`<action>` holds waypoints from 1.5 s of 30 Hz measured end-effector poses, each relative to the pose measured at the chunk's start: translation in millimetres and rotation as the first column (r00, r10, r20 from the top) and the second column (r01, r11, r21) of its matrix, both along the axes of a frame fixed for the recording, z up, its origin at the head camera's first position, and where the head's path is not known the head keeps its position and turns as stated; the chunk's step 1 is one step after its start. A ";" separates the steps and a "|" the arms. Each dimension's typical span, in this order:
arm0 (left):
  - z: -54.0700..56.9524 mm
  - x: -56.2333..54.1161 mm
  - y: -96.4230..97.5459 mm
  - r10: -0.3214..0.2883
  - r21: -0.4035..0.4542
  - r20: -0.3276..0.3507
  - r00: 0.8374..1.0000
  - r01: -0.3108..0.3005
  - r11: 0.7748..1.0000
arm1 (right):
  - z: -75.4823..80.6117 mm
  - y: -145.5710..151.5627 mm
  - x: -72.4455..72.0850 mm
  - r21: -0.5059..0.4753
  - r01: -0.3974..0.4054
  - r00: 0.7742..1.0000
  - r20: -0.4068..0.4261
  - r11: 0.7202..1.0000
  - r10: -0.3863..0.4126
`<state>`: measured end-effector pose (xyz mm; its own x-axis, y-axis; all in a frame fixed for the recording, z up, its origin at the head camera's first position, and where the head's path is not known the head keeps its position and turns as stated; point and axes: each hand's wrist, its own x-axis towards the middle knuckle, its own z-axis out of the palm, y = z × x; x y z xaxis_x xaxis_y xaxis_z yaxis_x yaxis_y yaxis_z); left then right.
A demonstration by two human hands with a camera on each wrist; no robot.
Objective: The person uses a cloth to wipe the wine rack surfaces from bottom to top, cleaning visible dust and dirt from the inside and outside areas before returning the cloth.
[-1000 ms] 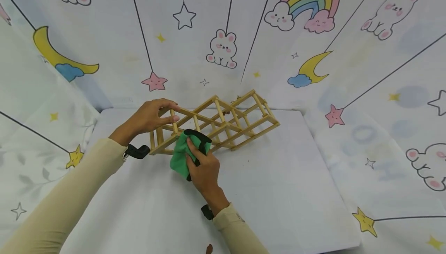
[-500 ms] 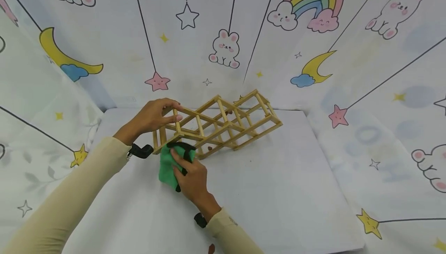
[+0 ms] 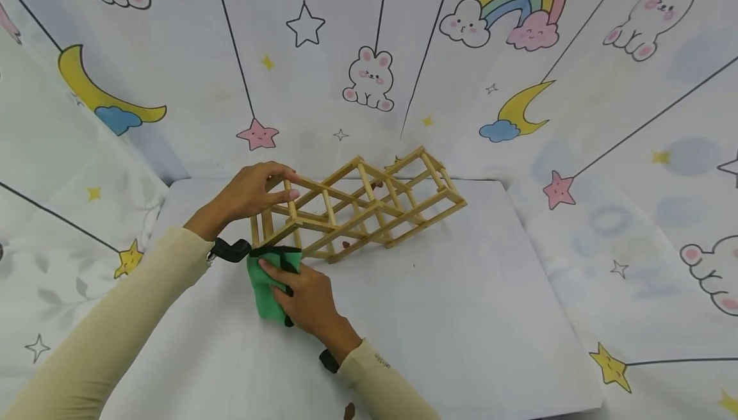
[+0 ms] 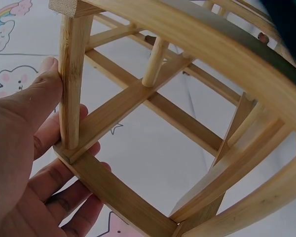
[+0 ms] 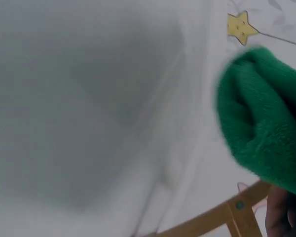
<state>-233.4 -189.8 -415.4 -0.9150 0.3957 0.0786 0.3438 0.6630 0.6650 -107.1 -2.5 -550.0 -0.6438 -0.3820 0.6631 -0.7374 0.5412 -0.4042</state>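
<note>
A pale wooden lattice rack (image 3: 373, 205) of crossed slats and dowels stands on the white table. At its left end my left hand (image 3: 250, 191) grips a corner dowel; in the left wrist view the thumb lies on the near side of that dowel (image 4: 71, 74) and the fingers reach behind. My right hand (image 3: 309, 296) holds a green cloth (image 3: 266, 292) with black edging against the rack's lower left front slat. In the right wrist view the bunched cloth (image 5: 266, 128) hides most of that hand.
White table surface (image 3: 450, 317) extends in front and to the right of the rack. Behind it rises a printed backdrop (image 3: 323, 80) with bunnies, stars and moons. A small brown object (image 3: 349, 411) shows at the bottom edge.
My right hand has moved the cloth left and downward, from the rack's front joint along the slat to its lower left corner. The left hand keeps its grip, and the rack stays in place.
</note>
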 end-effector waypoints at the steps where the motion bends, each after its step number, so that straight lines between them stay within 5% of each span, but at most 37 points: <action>1: -0.1 -0.1 0.0 -0.001 0.000 0.000 1.000 0.001 1.000 | -2.1 0.3 2.0 0.015 -0.015 1.000 -0.006 1.000 0.015; 6: 1.2 -1.3 0.5 -0.004 0.011 -0.010 1.000 0.004 1.000 | -1.1 -0.2 2.1 -0.083 0.060 0.991 -0.116 0.995 -0.070; 11: 2.2 -0.6 1.5 -0.007 0.007 0.004 1.000 0.007 1.000 | -10.1 5.0 0.9 0.131 0.006 0.994 0.104 0.991 -0.020; 16: 3.3 -0.4 2.6 -0.011 0.021 0.018 1.000 0.010 1.000 | -19.0 10.4 -0.1 0.173 -0.001 0.988 0.153 0.985 -0.026; 22: 0.7 0.0 4.5 0.000 0.026 0.039 0.999 -0.001 1.000 | -14.7 21.9 -1.6 0.239 0.136 0.895 0.387 0.961 -0.223; 25: -0.1 0.3 5.4 0.002 0.029 0.034 0.999 -0.003 1.000 | -8.2 19.5 4.2 0.165 0.077 0.968 0.226 0.983 -0.114; 27: 0.0 0.3 5.9 0.007 0.031 0.030 1.000 -0.008 0.999 | -6.9 16.9 3.7 0.125 0.051 0.990 0.127 0.991 -0.067; 29: -0.7 0.6 6.5 0.011 0.031 0.036 0.999 -0.012 0.999 | -10.4 17.8 2.5 0.106 0.084 0.983 0.151 0.991 -0.100; 33: -3.1 2.7 7.4 0.007 0.027 0.052 0.999 -0.009 1.000 | -18.8 33.3 6.6 0.134 0.165 0.915 0.348 0.977 -0.202; 35: -4.2 3.9 6.8 0.009 0.028 0.048 0.999 -0.010 1.000 | -19.5 43.6 10.3 0.063 0.148 0.928 0.335 0.987 -0.161; 38: -4.5 4.7 6.2 0.010 0.035 0.028 1.000 -0.011 0.999 | -17.9 55.3 8.6 -0.129 0.179 0.977 0.136 0.975 -0.162; 40: -4.2 4.6 6.5 0.006 0.039 0.023 1.000 -0.007 0.999 | -18.8 59.6 2.4 -0.251 0.264 0.965 0.060 0.931 -0.257; 42: -4.0 4.7 6.6 0.001 0.040 0.026 1.000 -0.002 0.999 | -21.9 61.0 -3.9 -0.284 0.354 0.935 0.090 0.891 -0.343; 45: -4.3 5.8 5.3 0.002 0.035 0.039 0.999 -0.004 0.999 | -29.8 60.0 -4.9 -0.159 0.373 0.908 0.263 0.914 -0.325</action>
